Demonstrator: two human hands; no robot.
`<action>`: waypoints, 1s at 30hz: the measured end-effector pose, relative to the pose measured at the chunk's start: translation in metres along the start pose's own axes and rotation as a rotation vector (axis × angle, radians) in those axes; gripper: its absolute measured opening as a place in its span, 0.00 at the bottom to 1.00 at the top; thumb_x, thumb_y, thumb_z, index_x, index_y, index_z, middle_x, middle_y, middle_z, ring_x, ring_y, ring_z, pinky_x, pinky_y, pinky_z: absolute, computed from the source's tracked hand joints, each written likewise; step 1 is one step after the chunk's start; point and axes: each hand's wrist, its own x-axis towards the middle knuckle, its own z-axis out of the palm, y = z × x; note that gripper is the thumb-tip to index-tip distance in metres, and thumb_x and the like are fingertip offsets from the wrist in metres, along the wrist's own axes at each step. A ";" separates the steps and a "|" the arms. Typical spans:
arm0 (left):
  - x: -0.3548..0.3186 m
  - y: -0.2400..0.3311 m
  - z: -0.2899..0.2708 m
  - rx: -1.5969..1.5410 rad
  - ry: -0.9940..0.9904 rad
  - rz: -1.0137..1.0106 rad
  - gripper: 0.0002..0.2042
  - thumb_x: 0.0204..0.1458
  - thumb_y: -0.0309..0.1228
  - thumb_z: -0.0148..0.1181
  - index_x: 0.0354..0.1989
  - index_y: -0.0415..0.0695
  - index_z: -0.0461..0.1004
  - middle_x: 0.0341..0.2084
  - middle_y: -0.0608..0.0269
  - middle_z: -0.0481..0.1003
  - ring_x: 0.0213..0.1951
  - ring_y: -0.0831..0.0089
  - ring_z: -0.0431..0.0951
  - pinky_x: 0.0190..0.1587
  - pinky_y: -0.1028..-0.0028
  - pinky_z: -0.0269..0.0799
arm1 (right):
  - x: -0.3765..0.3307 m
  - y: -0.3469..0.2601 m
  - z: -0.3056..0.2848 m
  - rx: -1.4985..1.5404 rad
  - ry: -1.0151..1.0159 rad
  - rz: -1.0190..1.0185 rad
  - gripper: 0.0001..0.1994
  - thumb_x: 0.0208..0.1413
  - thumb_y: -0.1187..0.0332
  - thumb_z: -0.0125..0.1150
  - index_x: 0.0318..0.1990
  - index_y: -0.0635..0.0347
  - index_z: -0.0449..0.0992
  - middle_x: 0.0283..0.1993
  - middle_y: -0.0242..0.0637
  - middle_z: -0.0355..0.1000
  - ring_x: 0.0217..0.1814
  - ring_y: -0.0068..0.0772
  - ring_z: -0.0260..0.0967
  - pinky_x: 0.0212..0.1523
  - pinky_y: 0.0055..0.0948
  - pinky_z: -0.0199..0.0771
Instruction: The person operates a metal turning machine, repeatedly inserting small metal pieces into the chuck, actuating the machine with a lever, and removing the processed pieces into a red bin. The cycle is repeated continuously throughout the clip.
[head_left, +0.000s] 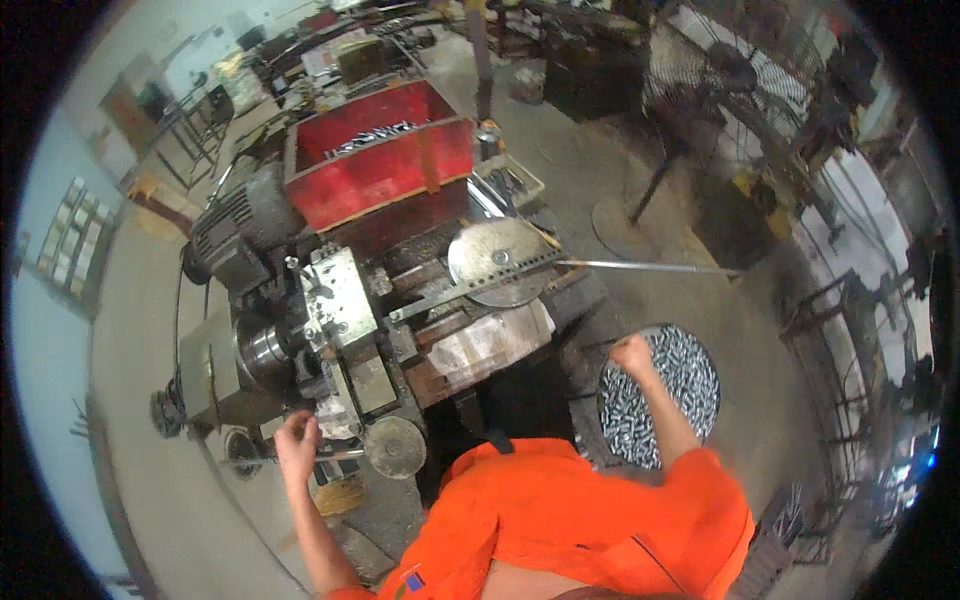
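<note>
I see the left hand [297, 441] at seven o'clock, clenched on what looks like a lever [335, 455] beside the lathe [330, 300]. At four o'clock the right hand [632, 353] hangs fisted over the bin [700, 385] of metal parts.

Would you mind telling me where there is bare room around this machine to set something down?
Bare floor lies between the round plate, the bin of metal pieces and the fan stand. The machine top near the left hand is crowded; the red tray is full.
</note>
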 end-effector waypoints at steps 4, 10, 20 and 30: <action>-0.008 0.063 0.019 -0.257 0.046 0.088 0.08 0.54 0.28 0.54 0.34 0.34 0.74 0.18 0.66 0.73 0.22 0.82 0.71 0.26 0.79 0.67 | 0.019 -0.185 -0.065 0.461 -0.109 -0.303 0.11 0.34 0.68 0.59 0.28 0.57 0.81 0.35 0.42 0.74 0.41 0.43 0.71 0.43 0.32 0.71; 0.003 0.088 0.092 -0.427 -0.534 0.088 0.16 0.58 0.38 0.50 0.34 0.35 0.74 0.23 0.62 0.75 0.27 0.78 0.75 0.32 0.77 0.70 | 0.026 -0.388 -0.100 0.800 -0.166 -0.875 0.11 0.33 0.71 0.60 0.30 0.60 0.77 0.42 0.43 0.69 0.46 0.44 0.68 0.45 0.34 0.69; -0.022 0.087 0.076 -0.460 -0.400 0.132 0.15 0.52 0.37 0.59 0.24 0.36 0.75 0.16 0.66 0.73 0.20 0.81 0.71 0.23 0.80 0.66 | 0.016 -0.425 -0.090 0.607 -0.125 -1.054 0.15 0.29 0.70 0.59 0.32 0.59 0.75 0.42 0.44 0.68 0.41 0.46 0.66 0.41 0.39 0.69; -0.008 0.078 0.049 -0.155 -0.502 0.129 0.18 0.52 0.42 0.58 0.25 0.37 0.77 0.15 0.66 0.74 0.20 0.81 0.72 0.23 0.76 0.67 | 0.041 -0.448 -0.088 0.389 -0.250 -1.311 0.13 0.27 0.70 0.58 0.28 0.61 0.76 0.39 0.42 0.70 0.36 0.43 0.66 0.36 0.36 0.70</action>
